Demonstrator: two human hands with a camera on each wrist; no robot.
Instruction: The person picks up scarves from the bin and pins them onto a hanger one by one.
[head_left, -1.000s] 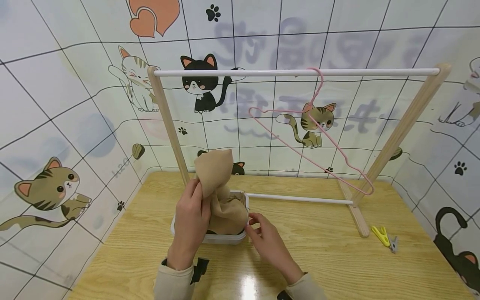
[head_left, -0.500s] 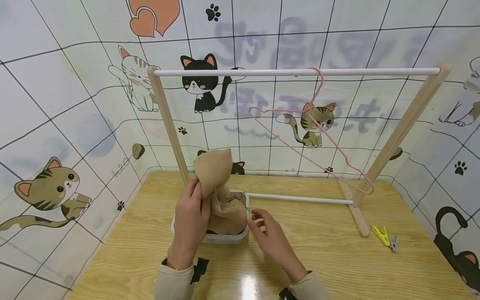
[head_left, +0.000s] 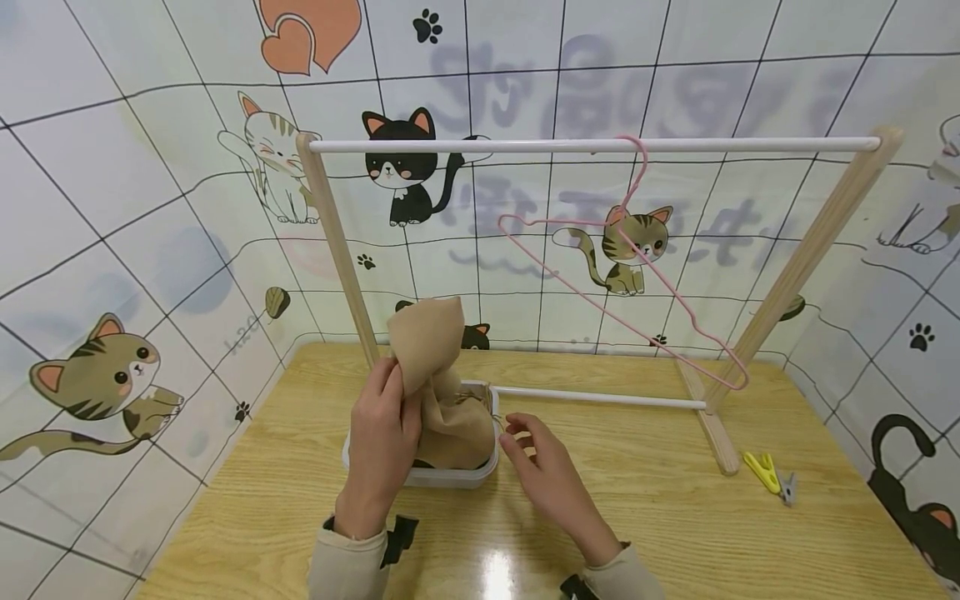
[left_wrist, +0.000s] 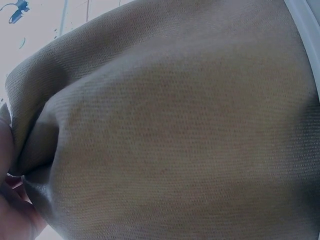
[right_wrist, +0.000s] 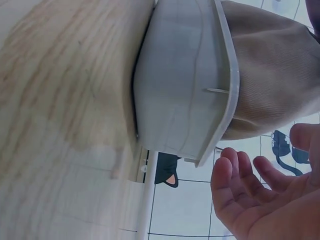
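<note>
- The tan cloth (head_left: 435,342) was held by its upper part, with one folded end standing above the grip and the rest sagging down to the right of it into the tray.
- The left hand (head_left: 382,417) pinched the cloth between thumb and fingers, a narrow hold with a deep fold running from it in the left wrist view.
- The right hand (head_left: 543,471) was to the right of that grip, its fingers loosely bent, with a gap between thumb and fingers and nothing visibly held. The fingertips were near the tray's rim and a thin strand whose nature could not be made out.
- The pale plastic tray (head_left: 450,479) sat directly below and around the lower cloth, upright on the wooden table (head_left: 637,533).
- Beyond the grip stood a rack with wooden legs (head_left: 802,258) and a white top bar (head_left: 525,146); its white lower bar (head_left: 600,397) ran off to the grip's right.
- A pink hanger (head_left: 622,218) hung from the top bar, above and right of the grip.
- Well apart on the far right lay a yellow clip (head_left: 763,475) and a grey clip (head_left: 787,490), touching or nearly so.
</note>
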